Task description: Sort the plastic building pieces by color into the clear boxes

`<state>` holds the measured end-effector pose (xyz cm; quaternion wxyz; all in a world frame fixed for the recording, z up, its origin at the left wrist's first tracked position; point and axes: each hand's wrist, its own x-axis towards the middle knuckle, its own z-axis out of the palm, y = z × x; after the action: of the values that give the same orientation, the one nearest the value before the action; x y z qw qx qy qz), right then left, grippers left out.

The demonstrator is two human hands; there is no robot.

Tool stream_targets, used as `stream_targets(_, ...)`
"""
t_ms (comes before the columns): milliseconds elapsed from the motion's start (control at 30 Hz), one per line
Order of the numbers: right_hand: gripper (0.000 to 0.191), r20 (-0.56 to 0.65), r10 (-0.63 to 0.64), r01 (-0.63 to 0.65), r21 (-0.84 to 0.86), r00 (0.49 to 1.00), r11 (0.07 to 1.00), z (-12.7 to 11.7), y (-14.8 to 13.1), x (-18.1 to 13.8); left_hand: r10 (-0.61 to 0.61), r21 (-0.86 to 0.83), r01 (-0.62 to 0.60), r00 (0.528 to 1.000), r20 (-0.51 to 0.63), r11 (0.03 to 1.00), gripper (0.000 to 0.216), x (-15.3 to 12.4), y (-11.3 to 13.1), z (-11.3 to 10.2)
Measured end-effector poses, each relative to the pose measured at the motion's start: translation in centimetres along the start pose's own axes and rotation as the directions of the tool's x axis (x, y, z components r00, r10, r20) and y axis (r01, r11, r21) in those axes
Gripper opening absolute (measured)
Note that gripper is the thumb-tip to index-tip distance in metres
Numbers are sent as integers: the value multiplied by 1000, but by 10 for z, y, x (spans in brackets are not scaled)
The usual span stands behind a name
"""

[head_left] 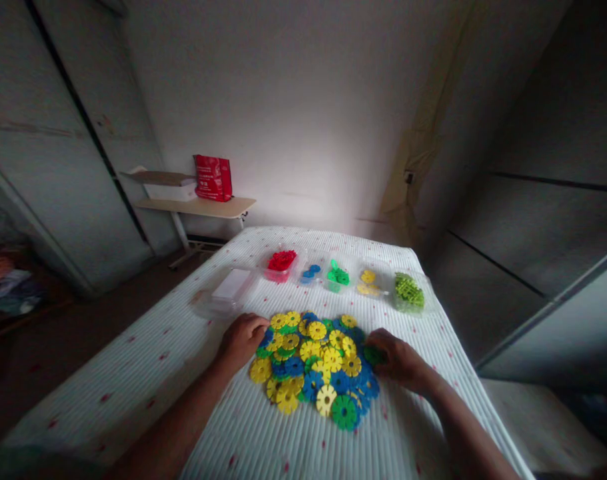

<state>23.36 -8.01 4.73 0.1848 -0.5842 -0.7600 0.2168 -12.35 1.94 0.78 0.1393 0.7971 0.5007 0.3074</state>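
A pile of flat plastic snowflake discs (316, 363), yellow, blue and green, lies on a white ribbed cloth (263, 440) over a table. My left hand (242, 340) rests at the pile's left edge with its fingers curled down onto the discs. At the pile's right edge, my right hand (400, 360) has its fingers closed around a green disc (372, 355). Beyond the pile stands a row of clear tubs sorted by colour: red discs (282, 261), blue discs (310, 272), green discs (338, 275), yellow discs (368, 281) and light green discs (408, 291).
A clear tub with a white lid (226, 292) sits left of the row. Behind the table a small shelf (198, 205) carries a red bag (213, 177) and a white box (170, 190). Grey walls close in on both sides; the table's right edge (476, 393) drops off.
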Motion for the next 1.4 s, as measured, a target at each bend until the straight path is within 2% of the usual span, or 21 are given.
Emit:
stream_targets(133,31,-43,85,-76,187,995,979,-5,11,1,10,-9,-10,1000,-15,1000,22,0,-3,2)
stream_targets(200,31,-116,110,-76,269,987,960,-11,18,-2,13,-14,-14,1000,-23,1000,22,0,-5,3)
stream_targets(300,31,-217,116,-54,274,969,960,-21,28,-7,10,-23,-11,1000,-20,1000,22,-1,-6,3)
stream_targets(433,30,-89,82,-57,254,993,966,-20,34,-13,8,-24,-9,1000,-27,1000,21,0,-5,3)
stream_targets(500,31,-46,67,-56,204,997,977,-13,30,-12,9,-27,-10,999,-34,1000,21,0,-4,2)
stream_targets(633,39,-25,32,-32,1,999,999,-3,17,-7,16,-21,-16,999,-38,1000,20,0,-4,2)
stream_targets(700,40,-17,37,-38,-49,999,998,-2,11,-6,13,-10,-14,999,-36,1000,20,0,-4,2)
stream_targets(833,36,-29,61,-64,-115,998,991,-6,6,-6,12,7,-12,1000,-22,1000,20,0,-3,2)
stream_targets(933,26,-23,86,-89,-173,996,981,-11,2,-3,20,6,-19,1000,-16,1000,21,0,-3,3)
stream_targets(1067,20,-76,37,-58,-305,996,951,-26,-17,18,17,-7,-17,1000,-14,1000,20,0,-5,4)
stream_targets(1167,23,-215,-36,-49,-376,976,926,-43,-39,51,11,-36,-12,1000,-26,999,20,0,-5,4)
stream_targets(1233,28,-340,-73,-59,-364,938,930,-52,-53,76,-1,-53,0,1000,-27,999,20,0,-4,4)
stream_targets(1333,34,-389,-101,-48,-355,916,934,-57,-64,103,-19,-64,18,1000,-18,998,19,0,-4,3)
stream_targets(1400,31,-383,-108,-35,-347,918,937,-52,-66,109,-22,-68,21,1000,-8,997,20,-1,-4,3)
